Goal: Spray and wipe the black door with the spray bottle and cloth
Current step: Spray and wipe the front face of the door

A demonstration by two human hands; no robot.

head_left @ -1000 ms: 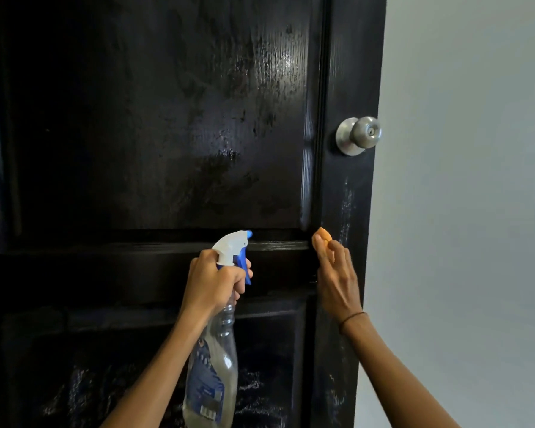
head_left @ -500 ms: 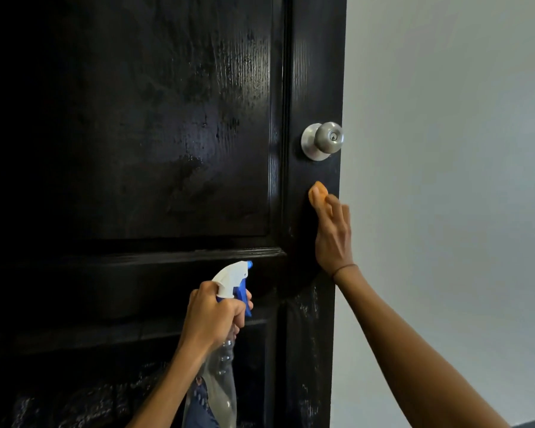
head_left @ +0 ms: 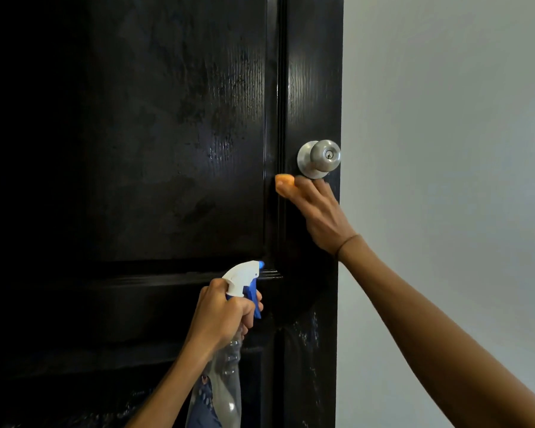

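1. Right now the right hand [head_left: 320, 208] presses an orange cloth [head_left: 284, 185] flat against the black door [head_left: 173, 134], on the upright strip at the latch side, just below the metal knob [head_left: 319, 159]. Its fingers lie fairly straight over the cloth, their tips close under the knob's base; only a corner of the cloth shows past them.

2. Meanwhile the left hand [head_left: 221, 316] grips the neck of the spray bottle [head_left: 229, 366], fingers curled round it at the blue trigger, the white nozzle aimed toward the door's cross rail. I cannot tell whether the trigger is being squeezed.

3. The step in hand looks like wiping the strip beside the knob. Done well, it calls for the palm kept flat so that the cloth stays under the fingers, with even pressure along the grain of the wood.

4. Around the knob, the cloth probably needs folding to a narrow edge to follow the round base plate, otherwise a dull ring may be left there.

5. Wet streaks glint on the strip lower down, beside the bottle, and smears show on the large upper panel, so those parts likely still want wiping.

6. The bottle is best held low and aside, clear of the wiping arm.
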